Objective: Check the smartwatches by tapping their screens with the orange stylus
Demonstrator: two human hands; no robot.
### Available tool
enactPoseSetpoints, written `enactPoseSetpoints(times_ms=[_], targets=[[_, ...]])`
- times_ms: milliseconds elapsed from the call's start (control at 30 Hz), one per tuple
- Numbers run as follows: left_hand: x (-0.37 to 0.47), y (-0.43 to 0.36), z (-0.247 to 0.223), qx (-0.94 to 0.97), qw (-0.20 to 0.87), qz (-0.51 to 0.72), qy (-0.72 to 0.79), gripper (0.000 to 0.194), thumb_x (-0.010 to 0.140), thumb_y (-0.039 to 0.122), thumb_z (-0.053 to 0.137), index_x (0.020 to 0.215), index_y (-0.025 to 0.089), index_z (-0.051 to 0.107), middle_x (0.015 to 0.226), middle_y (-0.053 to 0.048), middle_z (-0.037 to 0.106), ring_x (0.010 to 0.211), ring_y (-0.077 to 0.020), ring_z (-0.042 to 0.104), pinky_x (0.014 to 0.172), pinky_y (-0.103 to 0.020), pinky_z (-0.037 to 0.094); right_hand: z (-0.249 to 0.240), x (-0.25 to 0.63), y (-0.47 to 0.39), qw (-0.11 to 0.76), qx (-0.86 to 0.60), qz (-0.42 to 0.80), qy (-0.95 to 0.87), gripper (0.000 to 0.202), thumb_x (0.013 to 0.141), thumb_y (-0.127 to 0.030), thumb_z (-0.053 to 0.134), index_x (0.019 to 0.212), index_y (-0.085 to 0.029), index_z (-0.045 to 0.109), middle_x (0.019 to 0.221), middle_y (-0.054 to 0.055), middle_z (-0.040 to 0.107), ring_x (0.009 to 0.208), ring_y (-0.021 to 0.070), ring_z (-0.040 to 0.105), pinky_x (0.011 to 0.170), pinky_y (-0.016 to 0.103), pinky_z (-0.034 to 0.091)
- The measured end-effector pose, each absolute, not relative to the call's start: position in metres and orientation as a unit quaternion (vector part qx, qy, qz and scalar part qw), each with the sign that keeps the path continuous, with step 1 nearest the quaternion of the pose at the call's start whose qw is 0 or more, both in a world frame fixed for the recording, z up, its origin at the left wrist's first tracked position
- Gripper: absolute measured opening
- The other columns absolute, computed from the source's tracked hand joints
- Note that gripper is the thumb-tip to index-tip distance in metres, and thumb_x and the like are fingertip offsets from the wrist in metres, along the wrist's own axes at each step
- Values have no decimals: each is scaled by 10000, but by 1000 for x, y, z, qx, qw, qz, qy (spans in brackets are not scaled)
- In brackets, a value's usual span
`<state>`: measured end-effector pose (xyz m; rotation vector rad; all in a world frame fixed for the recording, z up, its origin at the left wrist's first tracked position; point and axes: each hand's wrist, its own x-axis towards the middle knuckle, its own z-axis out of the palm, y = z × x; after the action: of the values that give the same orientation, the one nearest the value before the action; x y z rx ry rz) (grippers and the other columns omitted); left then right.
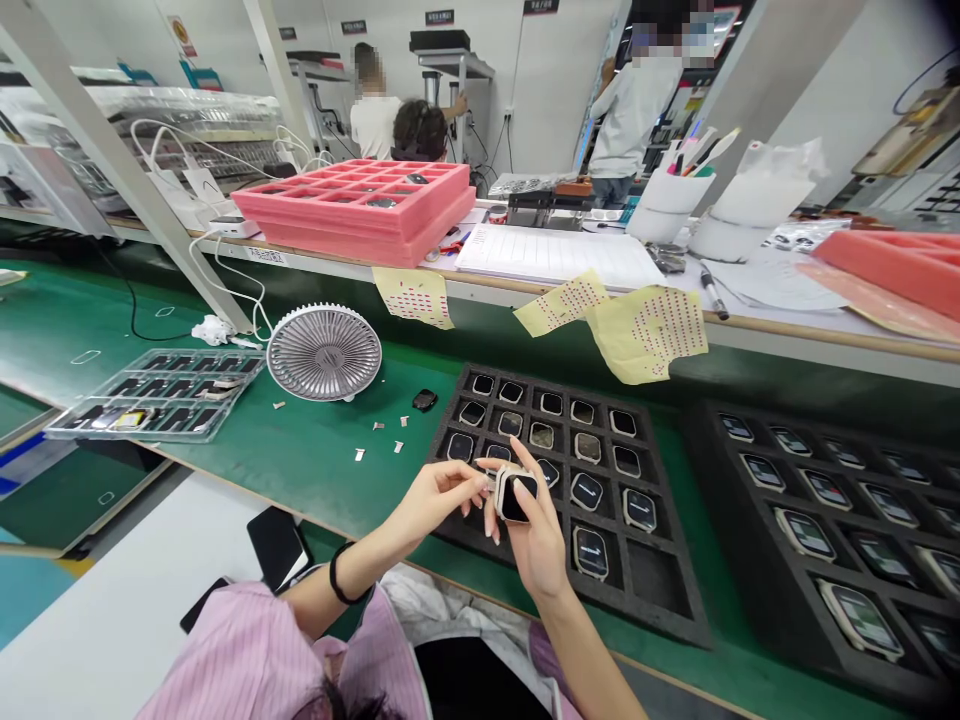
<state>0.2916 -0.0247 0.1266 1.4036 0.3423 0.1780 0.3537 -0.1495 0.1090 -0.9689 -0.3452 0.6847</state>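
Note:
A smartwatch (517, 497) with a dark screen and a pale metal case is held up over the foam tray by my right hand (541, 545), its fingers wrapped round the case. The fingertips of my left hand (442, 497) are pinched together at the watch's left side. What they hold there, if anything, is too small to make out. Beneath both hands lies a black foam tray (664, 580) with several watches in its compartments; some of their screens are lit. The hands cover part of its near left side.
A second black foam tray (720, 540) with watches stands at right. Left of the hands are small loose pieces (398, 447), a dark watch-shaped part (424, 400), a round fan (324, 352) and a clear plastic tray (172, 428). Pink foam trays (352, 235) sit on the shelf; people stand beyond.

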Motion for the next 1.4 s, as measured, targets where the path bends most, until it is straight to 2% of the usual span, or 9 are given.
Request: enactPoseSetpoints(times_ms=[200, 367, 567, 667, 767, 867, 933, 1300, 1400], targets=[[288, -41, 126, 540, 834, 48, 104, 334, 852, 430, 601, 1007, 139, 546, 578, 29, 593, 497, -133, 586, 614, -302, 500, 109, 351, -149, 830, -409, 343, -163, 477, 903, -353, 513, 1367, -282, 428, 1076, 67, 647, 463, 91, 490, 408, 245, 402], [284, -49, 117, 495, 861, 38, 115, 478, 867, 459, 576, 1202, 128, 500, 474, 57, 543, 492, -121, 544, 597, -243, 469, 105, 349, -148, 838, -384, 354, -159, 454, 901, -339, 520, 1346, -283, 452, 1048, 64, 653, 437, 82, 488, 395, 242, 393], [282, -44, 104, 512, 852, 33, 107, 462, 844, 491, 595, 1160, 162, 523, 626, 38, 608, 491, -89, 543, 592, -225, 447, 105, 341, -144, 831, -370, 379, -170, 478, 890, -380, 519, 1345, -250, 450, 999, 72, 667, 383, 73, 470, 379, 249, 371], [278, -13, 107, 622, 778, 25, 81, 419, 823, 481, 608, 1096, 168, 558, 779, -11, 651, 640, -134, 615, 672, -264, 482, 109, 338, -140, 814, -400, 387, -167, 461, 892, -363, 533, 1333, -260, 449, 1033, 74, 664, 436, 86, 523, 408, 246, 390], [262, 40, 106, 799, 573, 98, 153, 298, 805, 413, 619, 983, 175, 612, 985, -62, 643, 930, -200, 607, 817, -312, 476, 112, 342, -140, 809, -437, 358, -165, 426, 898, -350, 533, 1310, -277, 456, 1136, 87, 633, 473, 88, 541, 414, 244, 392], [237, 93, 94, 874, 349, 167, 295, 269, 809, 405, 552, 924, 173, 623, 985, -77, 592, 861, -213, 598, 796, -361, 492, 112, 350, -142, 811, -450, 336, -163, 407, 913, -357, 514, 1309, -291, 452, 1184, 97, 612, 475, 86, 536, 416, 249, 389], [222, 118, 82, 885, 288, 152, 333, 292, 759, 410, 578, 912, 168, 632, 971, -78, 572, 807, -215, 603, 778, -376, 506, 111, 354, -145, 810, -455, 334, -160, 402, 916, -356, 513, 1309, -294, 453, 1182, 95, 614, 483, 90, 540, 425, 254, 397], [212, 152, 84, 909, 320, 28, 267, 392, 713, 548, 573, 745, 179, 701, 892, -75, 627, 749, -193, 611, 723, -305, 495, 107, 352, -144, 800, -446, 376, -141, 419, 911, -366, 522, 1315, -265, 472, 1162, 103, 628, 459, 88, 526, 401, 252, 391], [214, 146, 84, 908, 298, 34, 293, 453, 710, 604, 570, 796, 179, 704, 882, -76, 638, 727, -202, 611, 706, -312, 486, 107, 354, -143, 801, -442, 380, -138, 419, 905, -366, 528, 1306, -255, 480, 1125, 102, 642, 454, 92, 525, 395, 250, 386]])
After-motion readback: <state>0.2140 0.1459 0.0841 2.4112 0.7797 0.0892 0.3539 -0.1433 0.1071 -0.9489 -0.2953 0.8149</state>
